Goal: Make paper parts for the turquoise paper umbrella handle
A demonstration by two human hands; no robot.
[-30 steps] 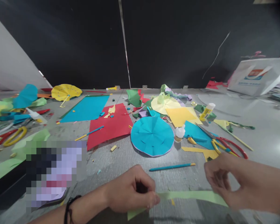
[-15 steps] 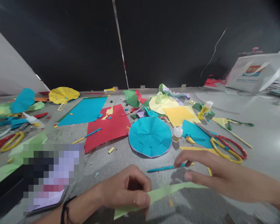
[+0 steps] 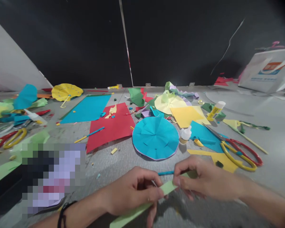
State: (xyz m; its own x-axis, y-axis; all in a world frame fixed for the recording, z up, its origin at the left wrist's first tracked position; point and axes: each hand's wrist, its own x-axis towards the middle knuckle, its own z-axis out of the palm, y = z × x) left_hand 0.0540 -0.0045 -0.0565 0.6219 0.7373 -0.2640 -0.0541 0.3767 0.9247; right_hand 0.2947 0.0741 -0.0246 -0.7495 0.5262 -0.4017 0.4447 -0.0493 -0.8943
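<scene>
A light green paper strip (image 3: 169,187) runs between my two hands, low above the grey table. My left hand (image 3: 135,191) pinches it between thumb and fingers, and its loose end hangs out below toward the front edge. My right hand (image 3: 200,179) grips the strip further along with thumb and forefinger. Behind them a blue rolled paper stick (image 3: 165,173) lies on the table, partly hidden by the right hand. Just beyond sits a round, pleated blue paper disc (image 3: 155,137) with a lilac rim, a small white glue bottle (image 3: 186,135) beside it.
Red-and-yellow scissors (image 3: 242,155) lie to the right over blue and yellow paper, near a glue stick (image 3: 216,110). Red paper (image 3: 109,126) and a blue sheet (image 3: 87,107) spread at left. A blurred-out device (image 3: 54,177) is at front left; a white bag (image 3: 267,71) stands far right.
My right hand has come down and left from over the blue stick and closed on the green strip. My left hand keeps its hold, and the strip now slants more steeply.
</scene>
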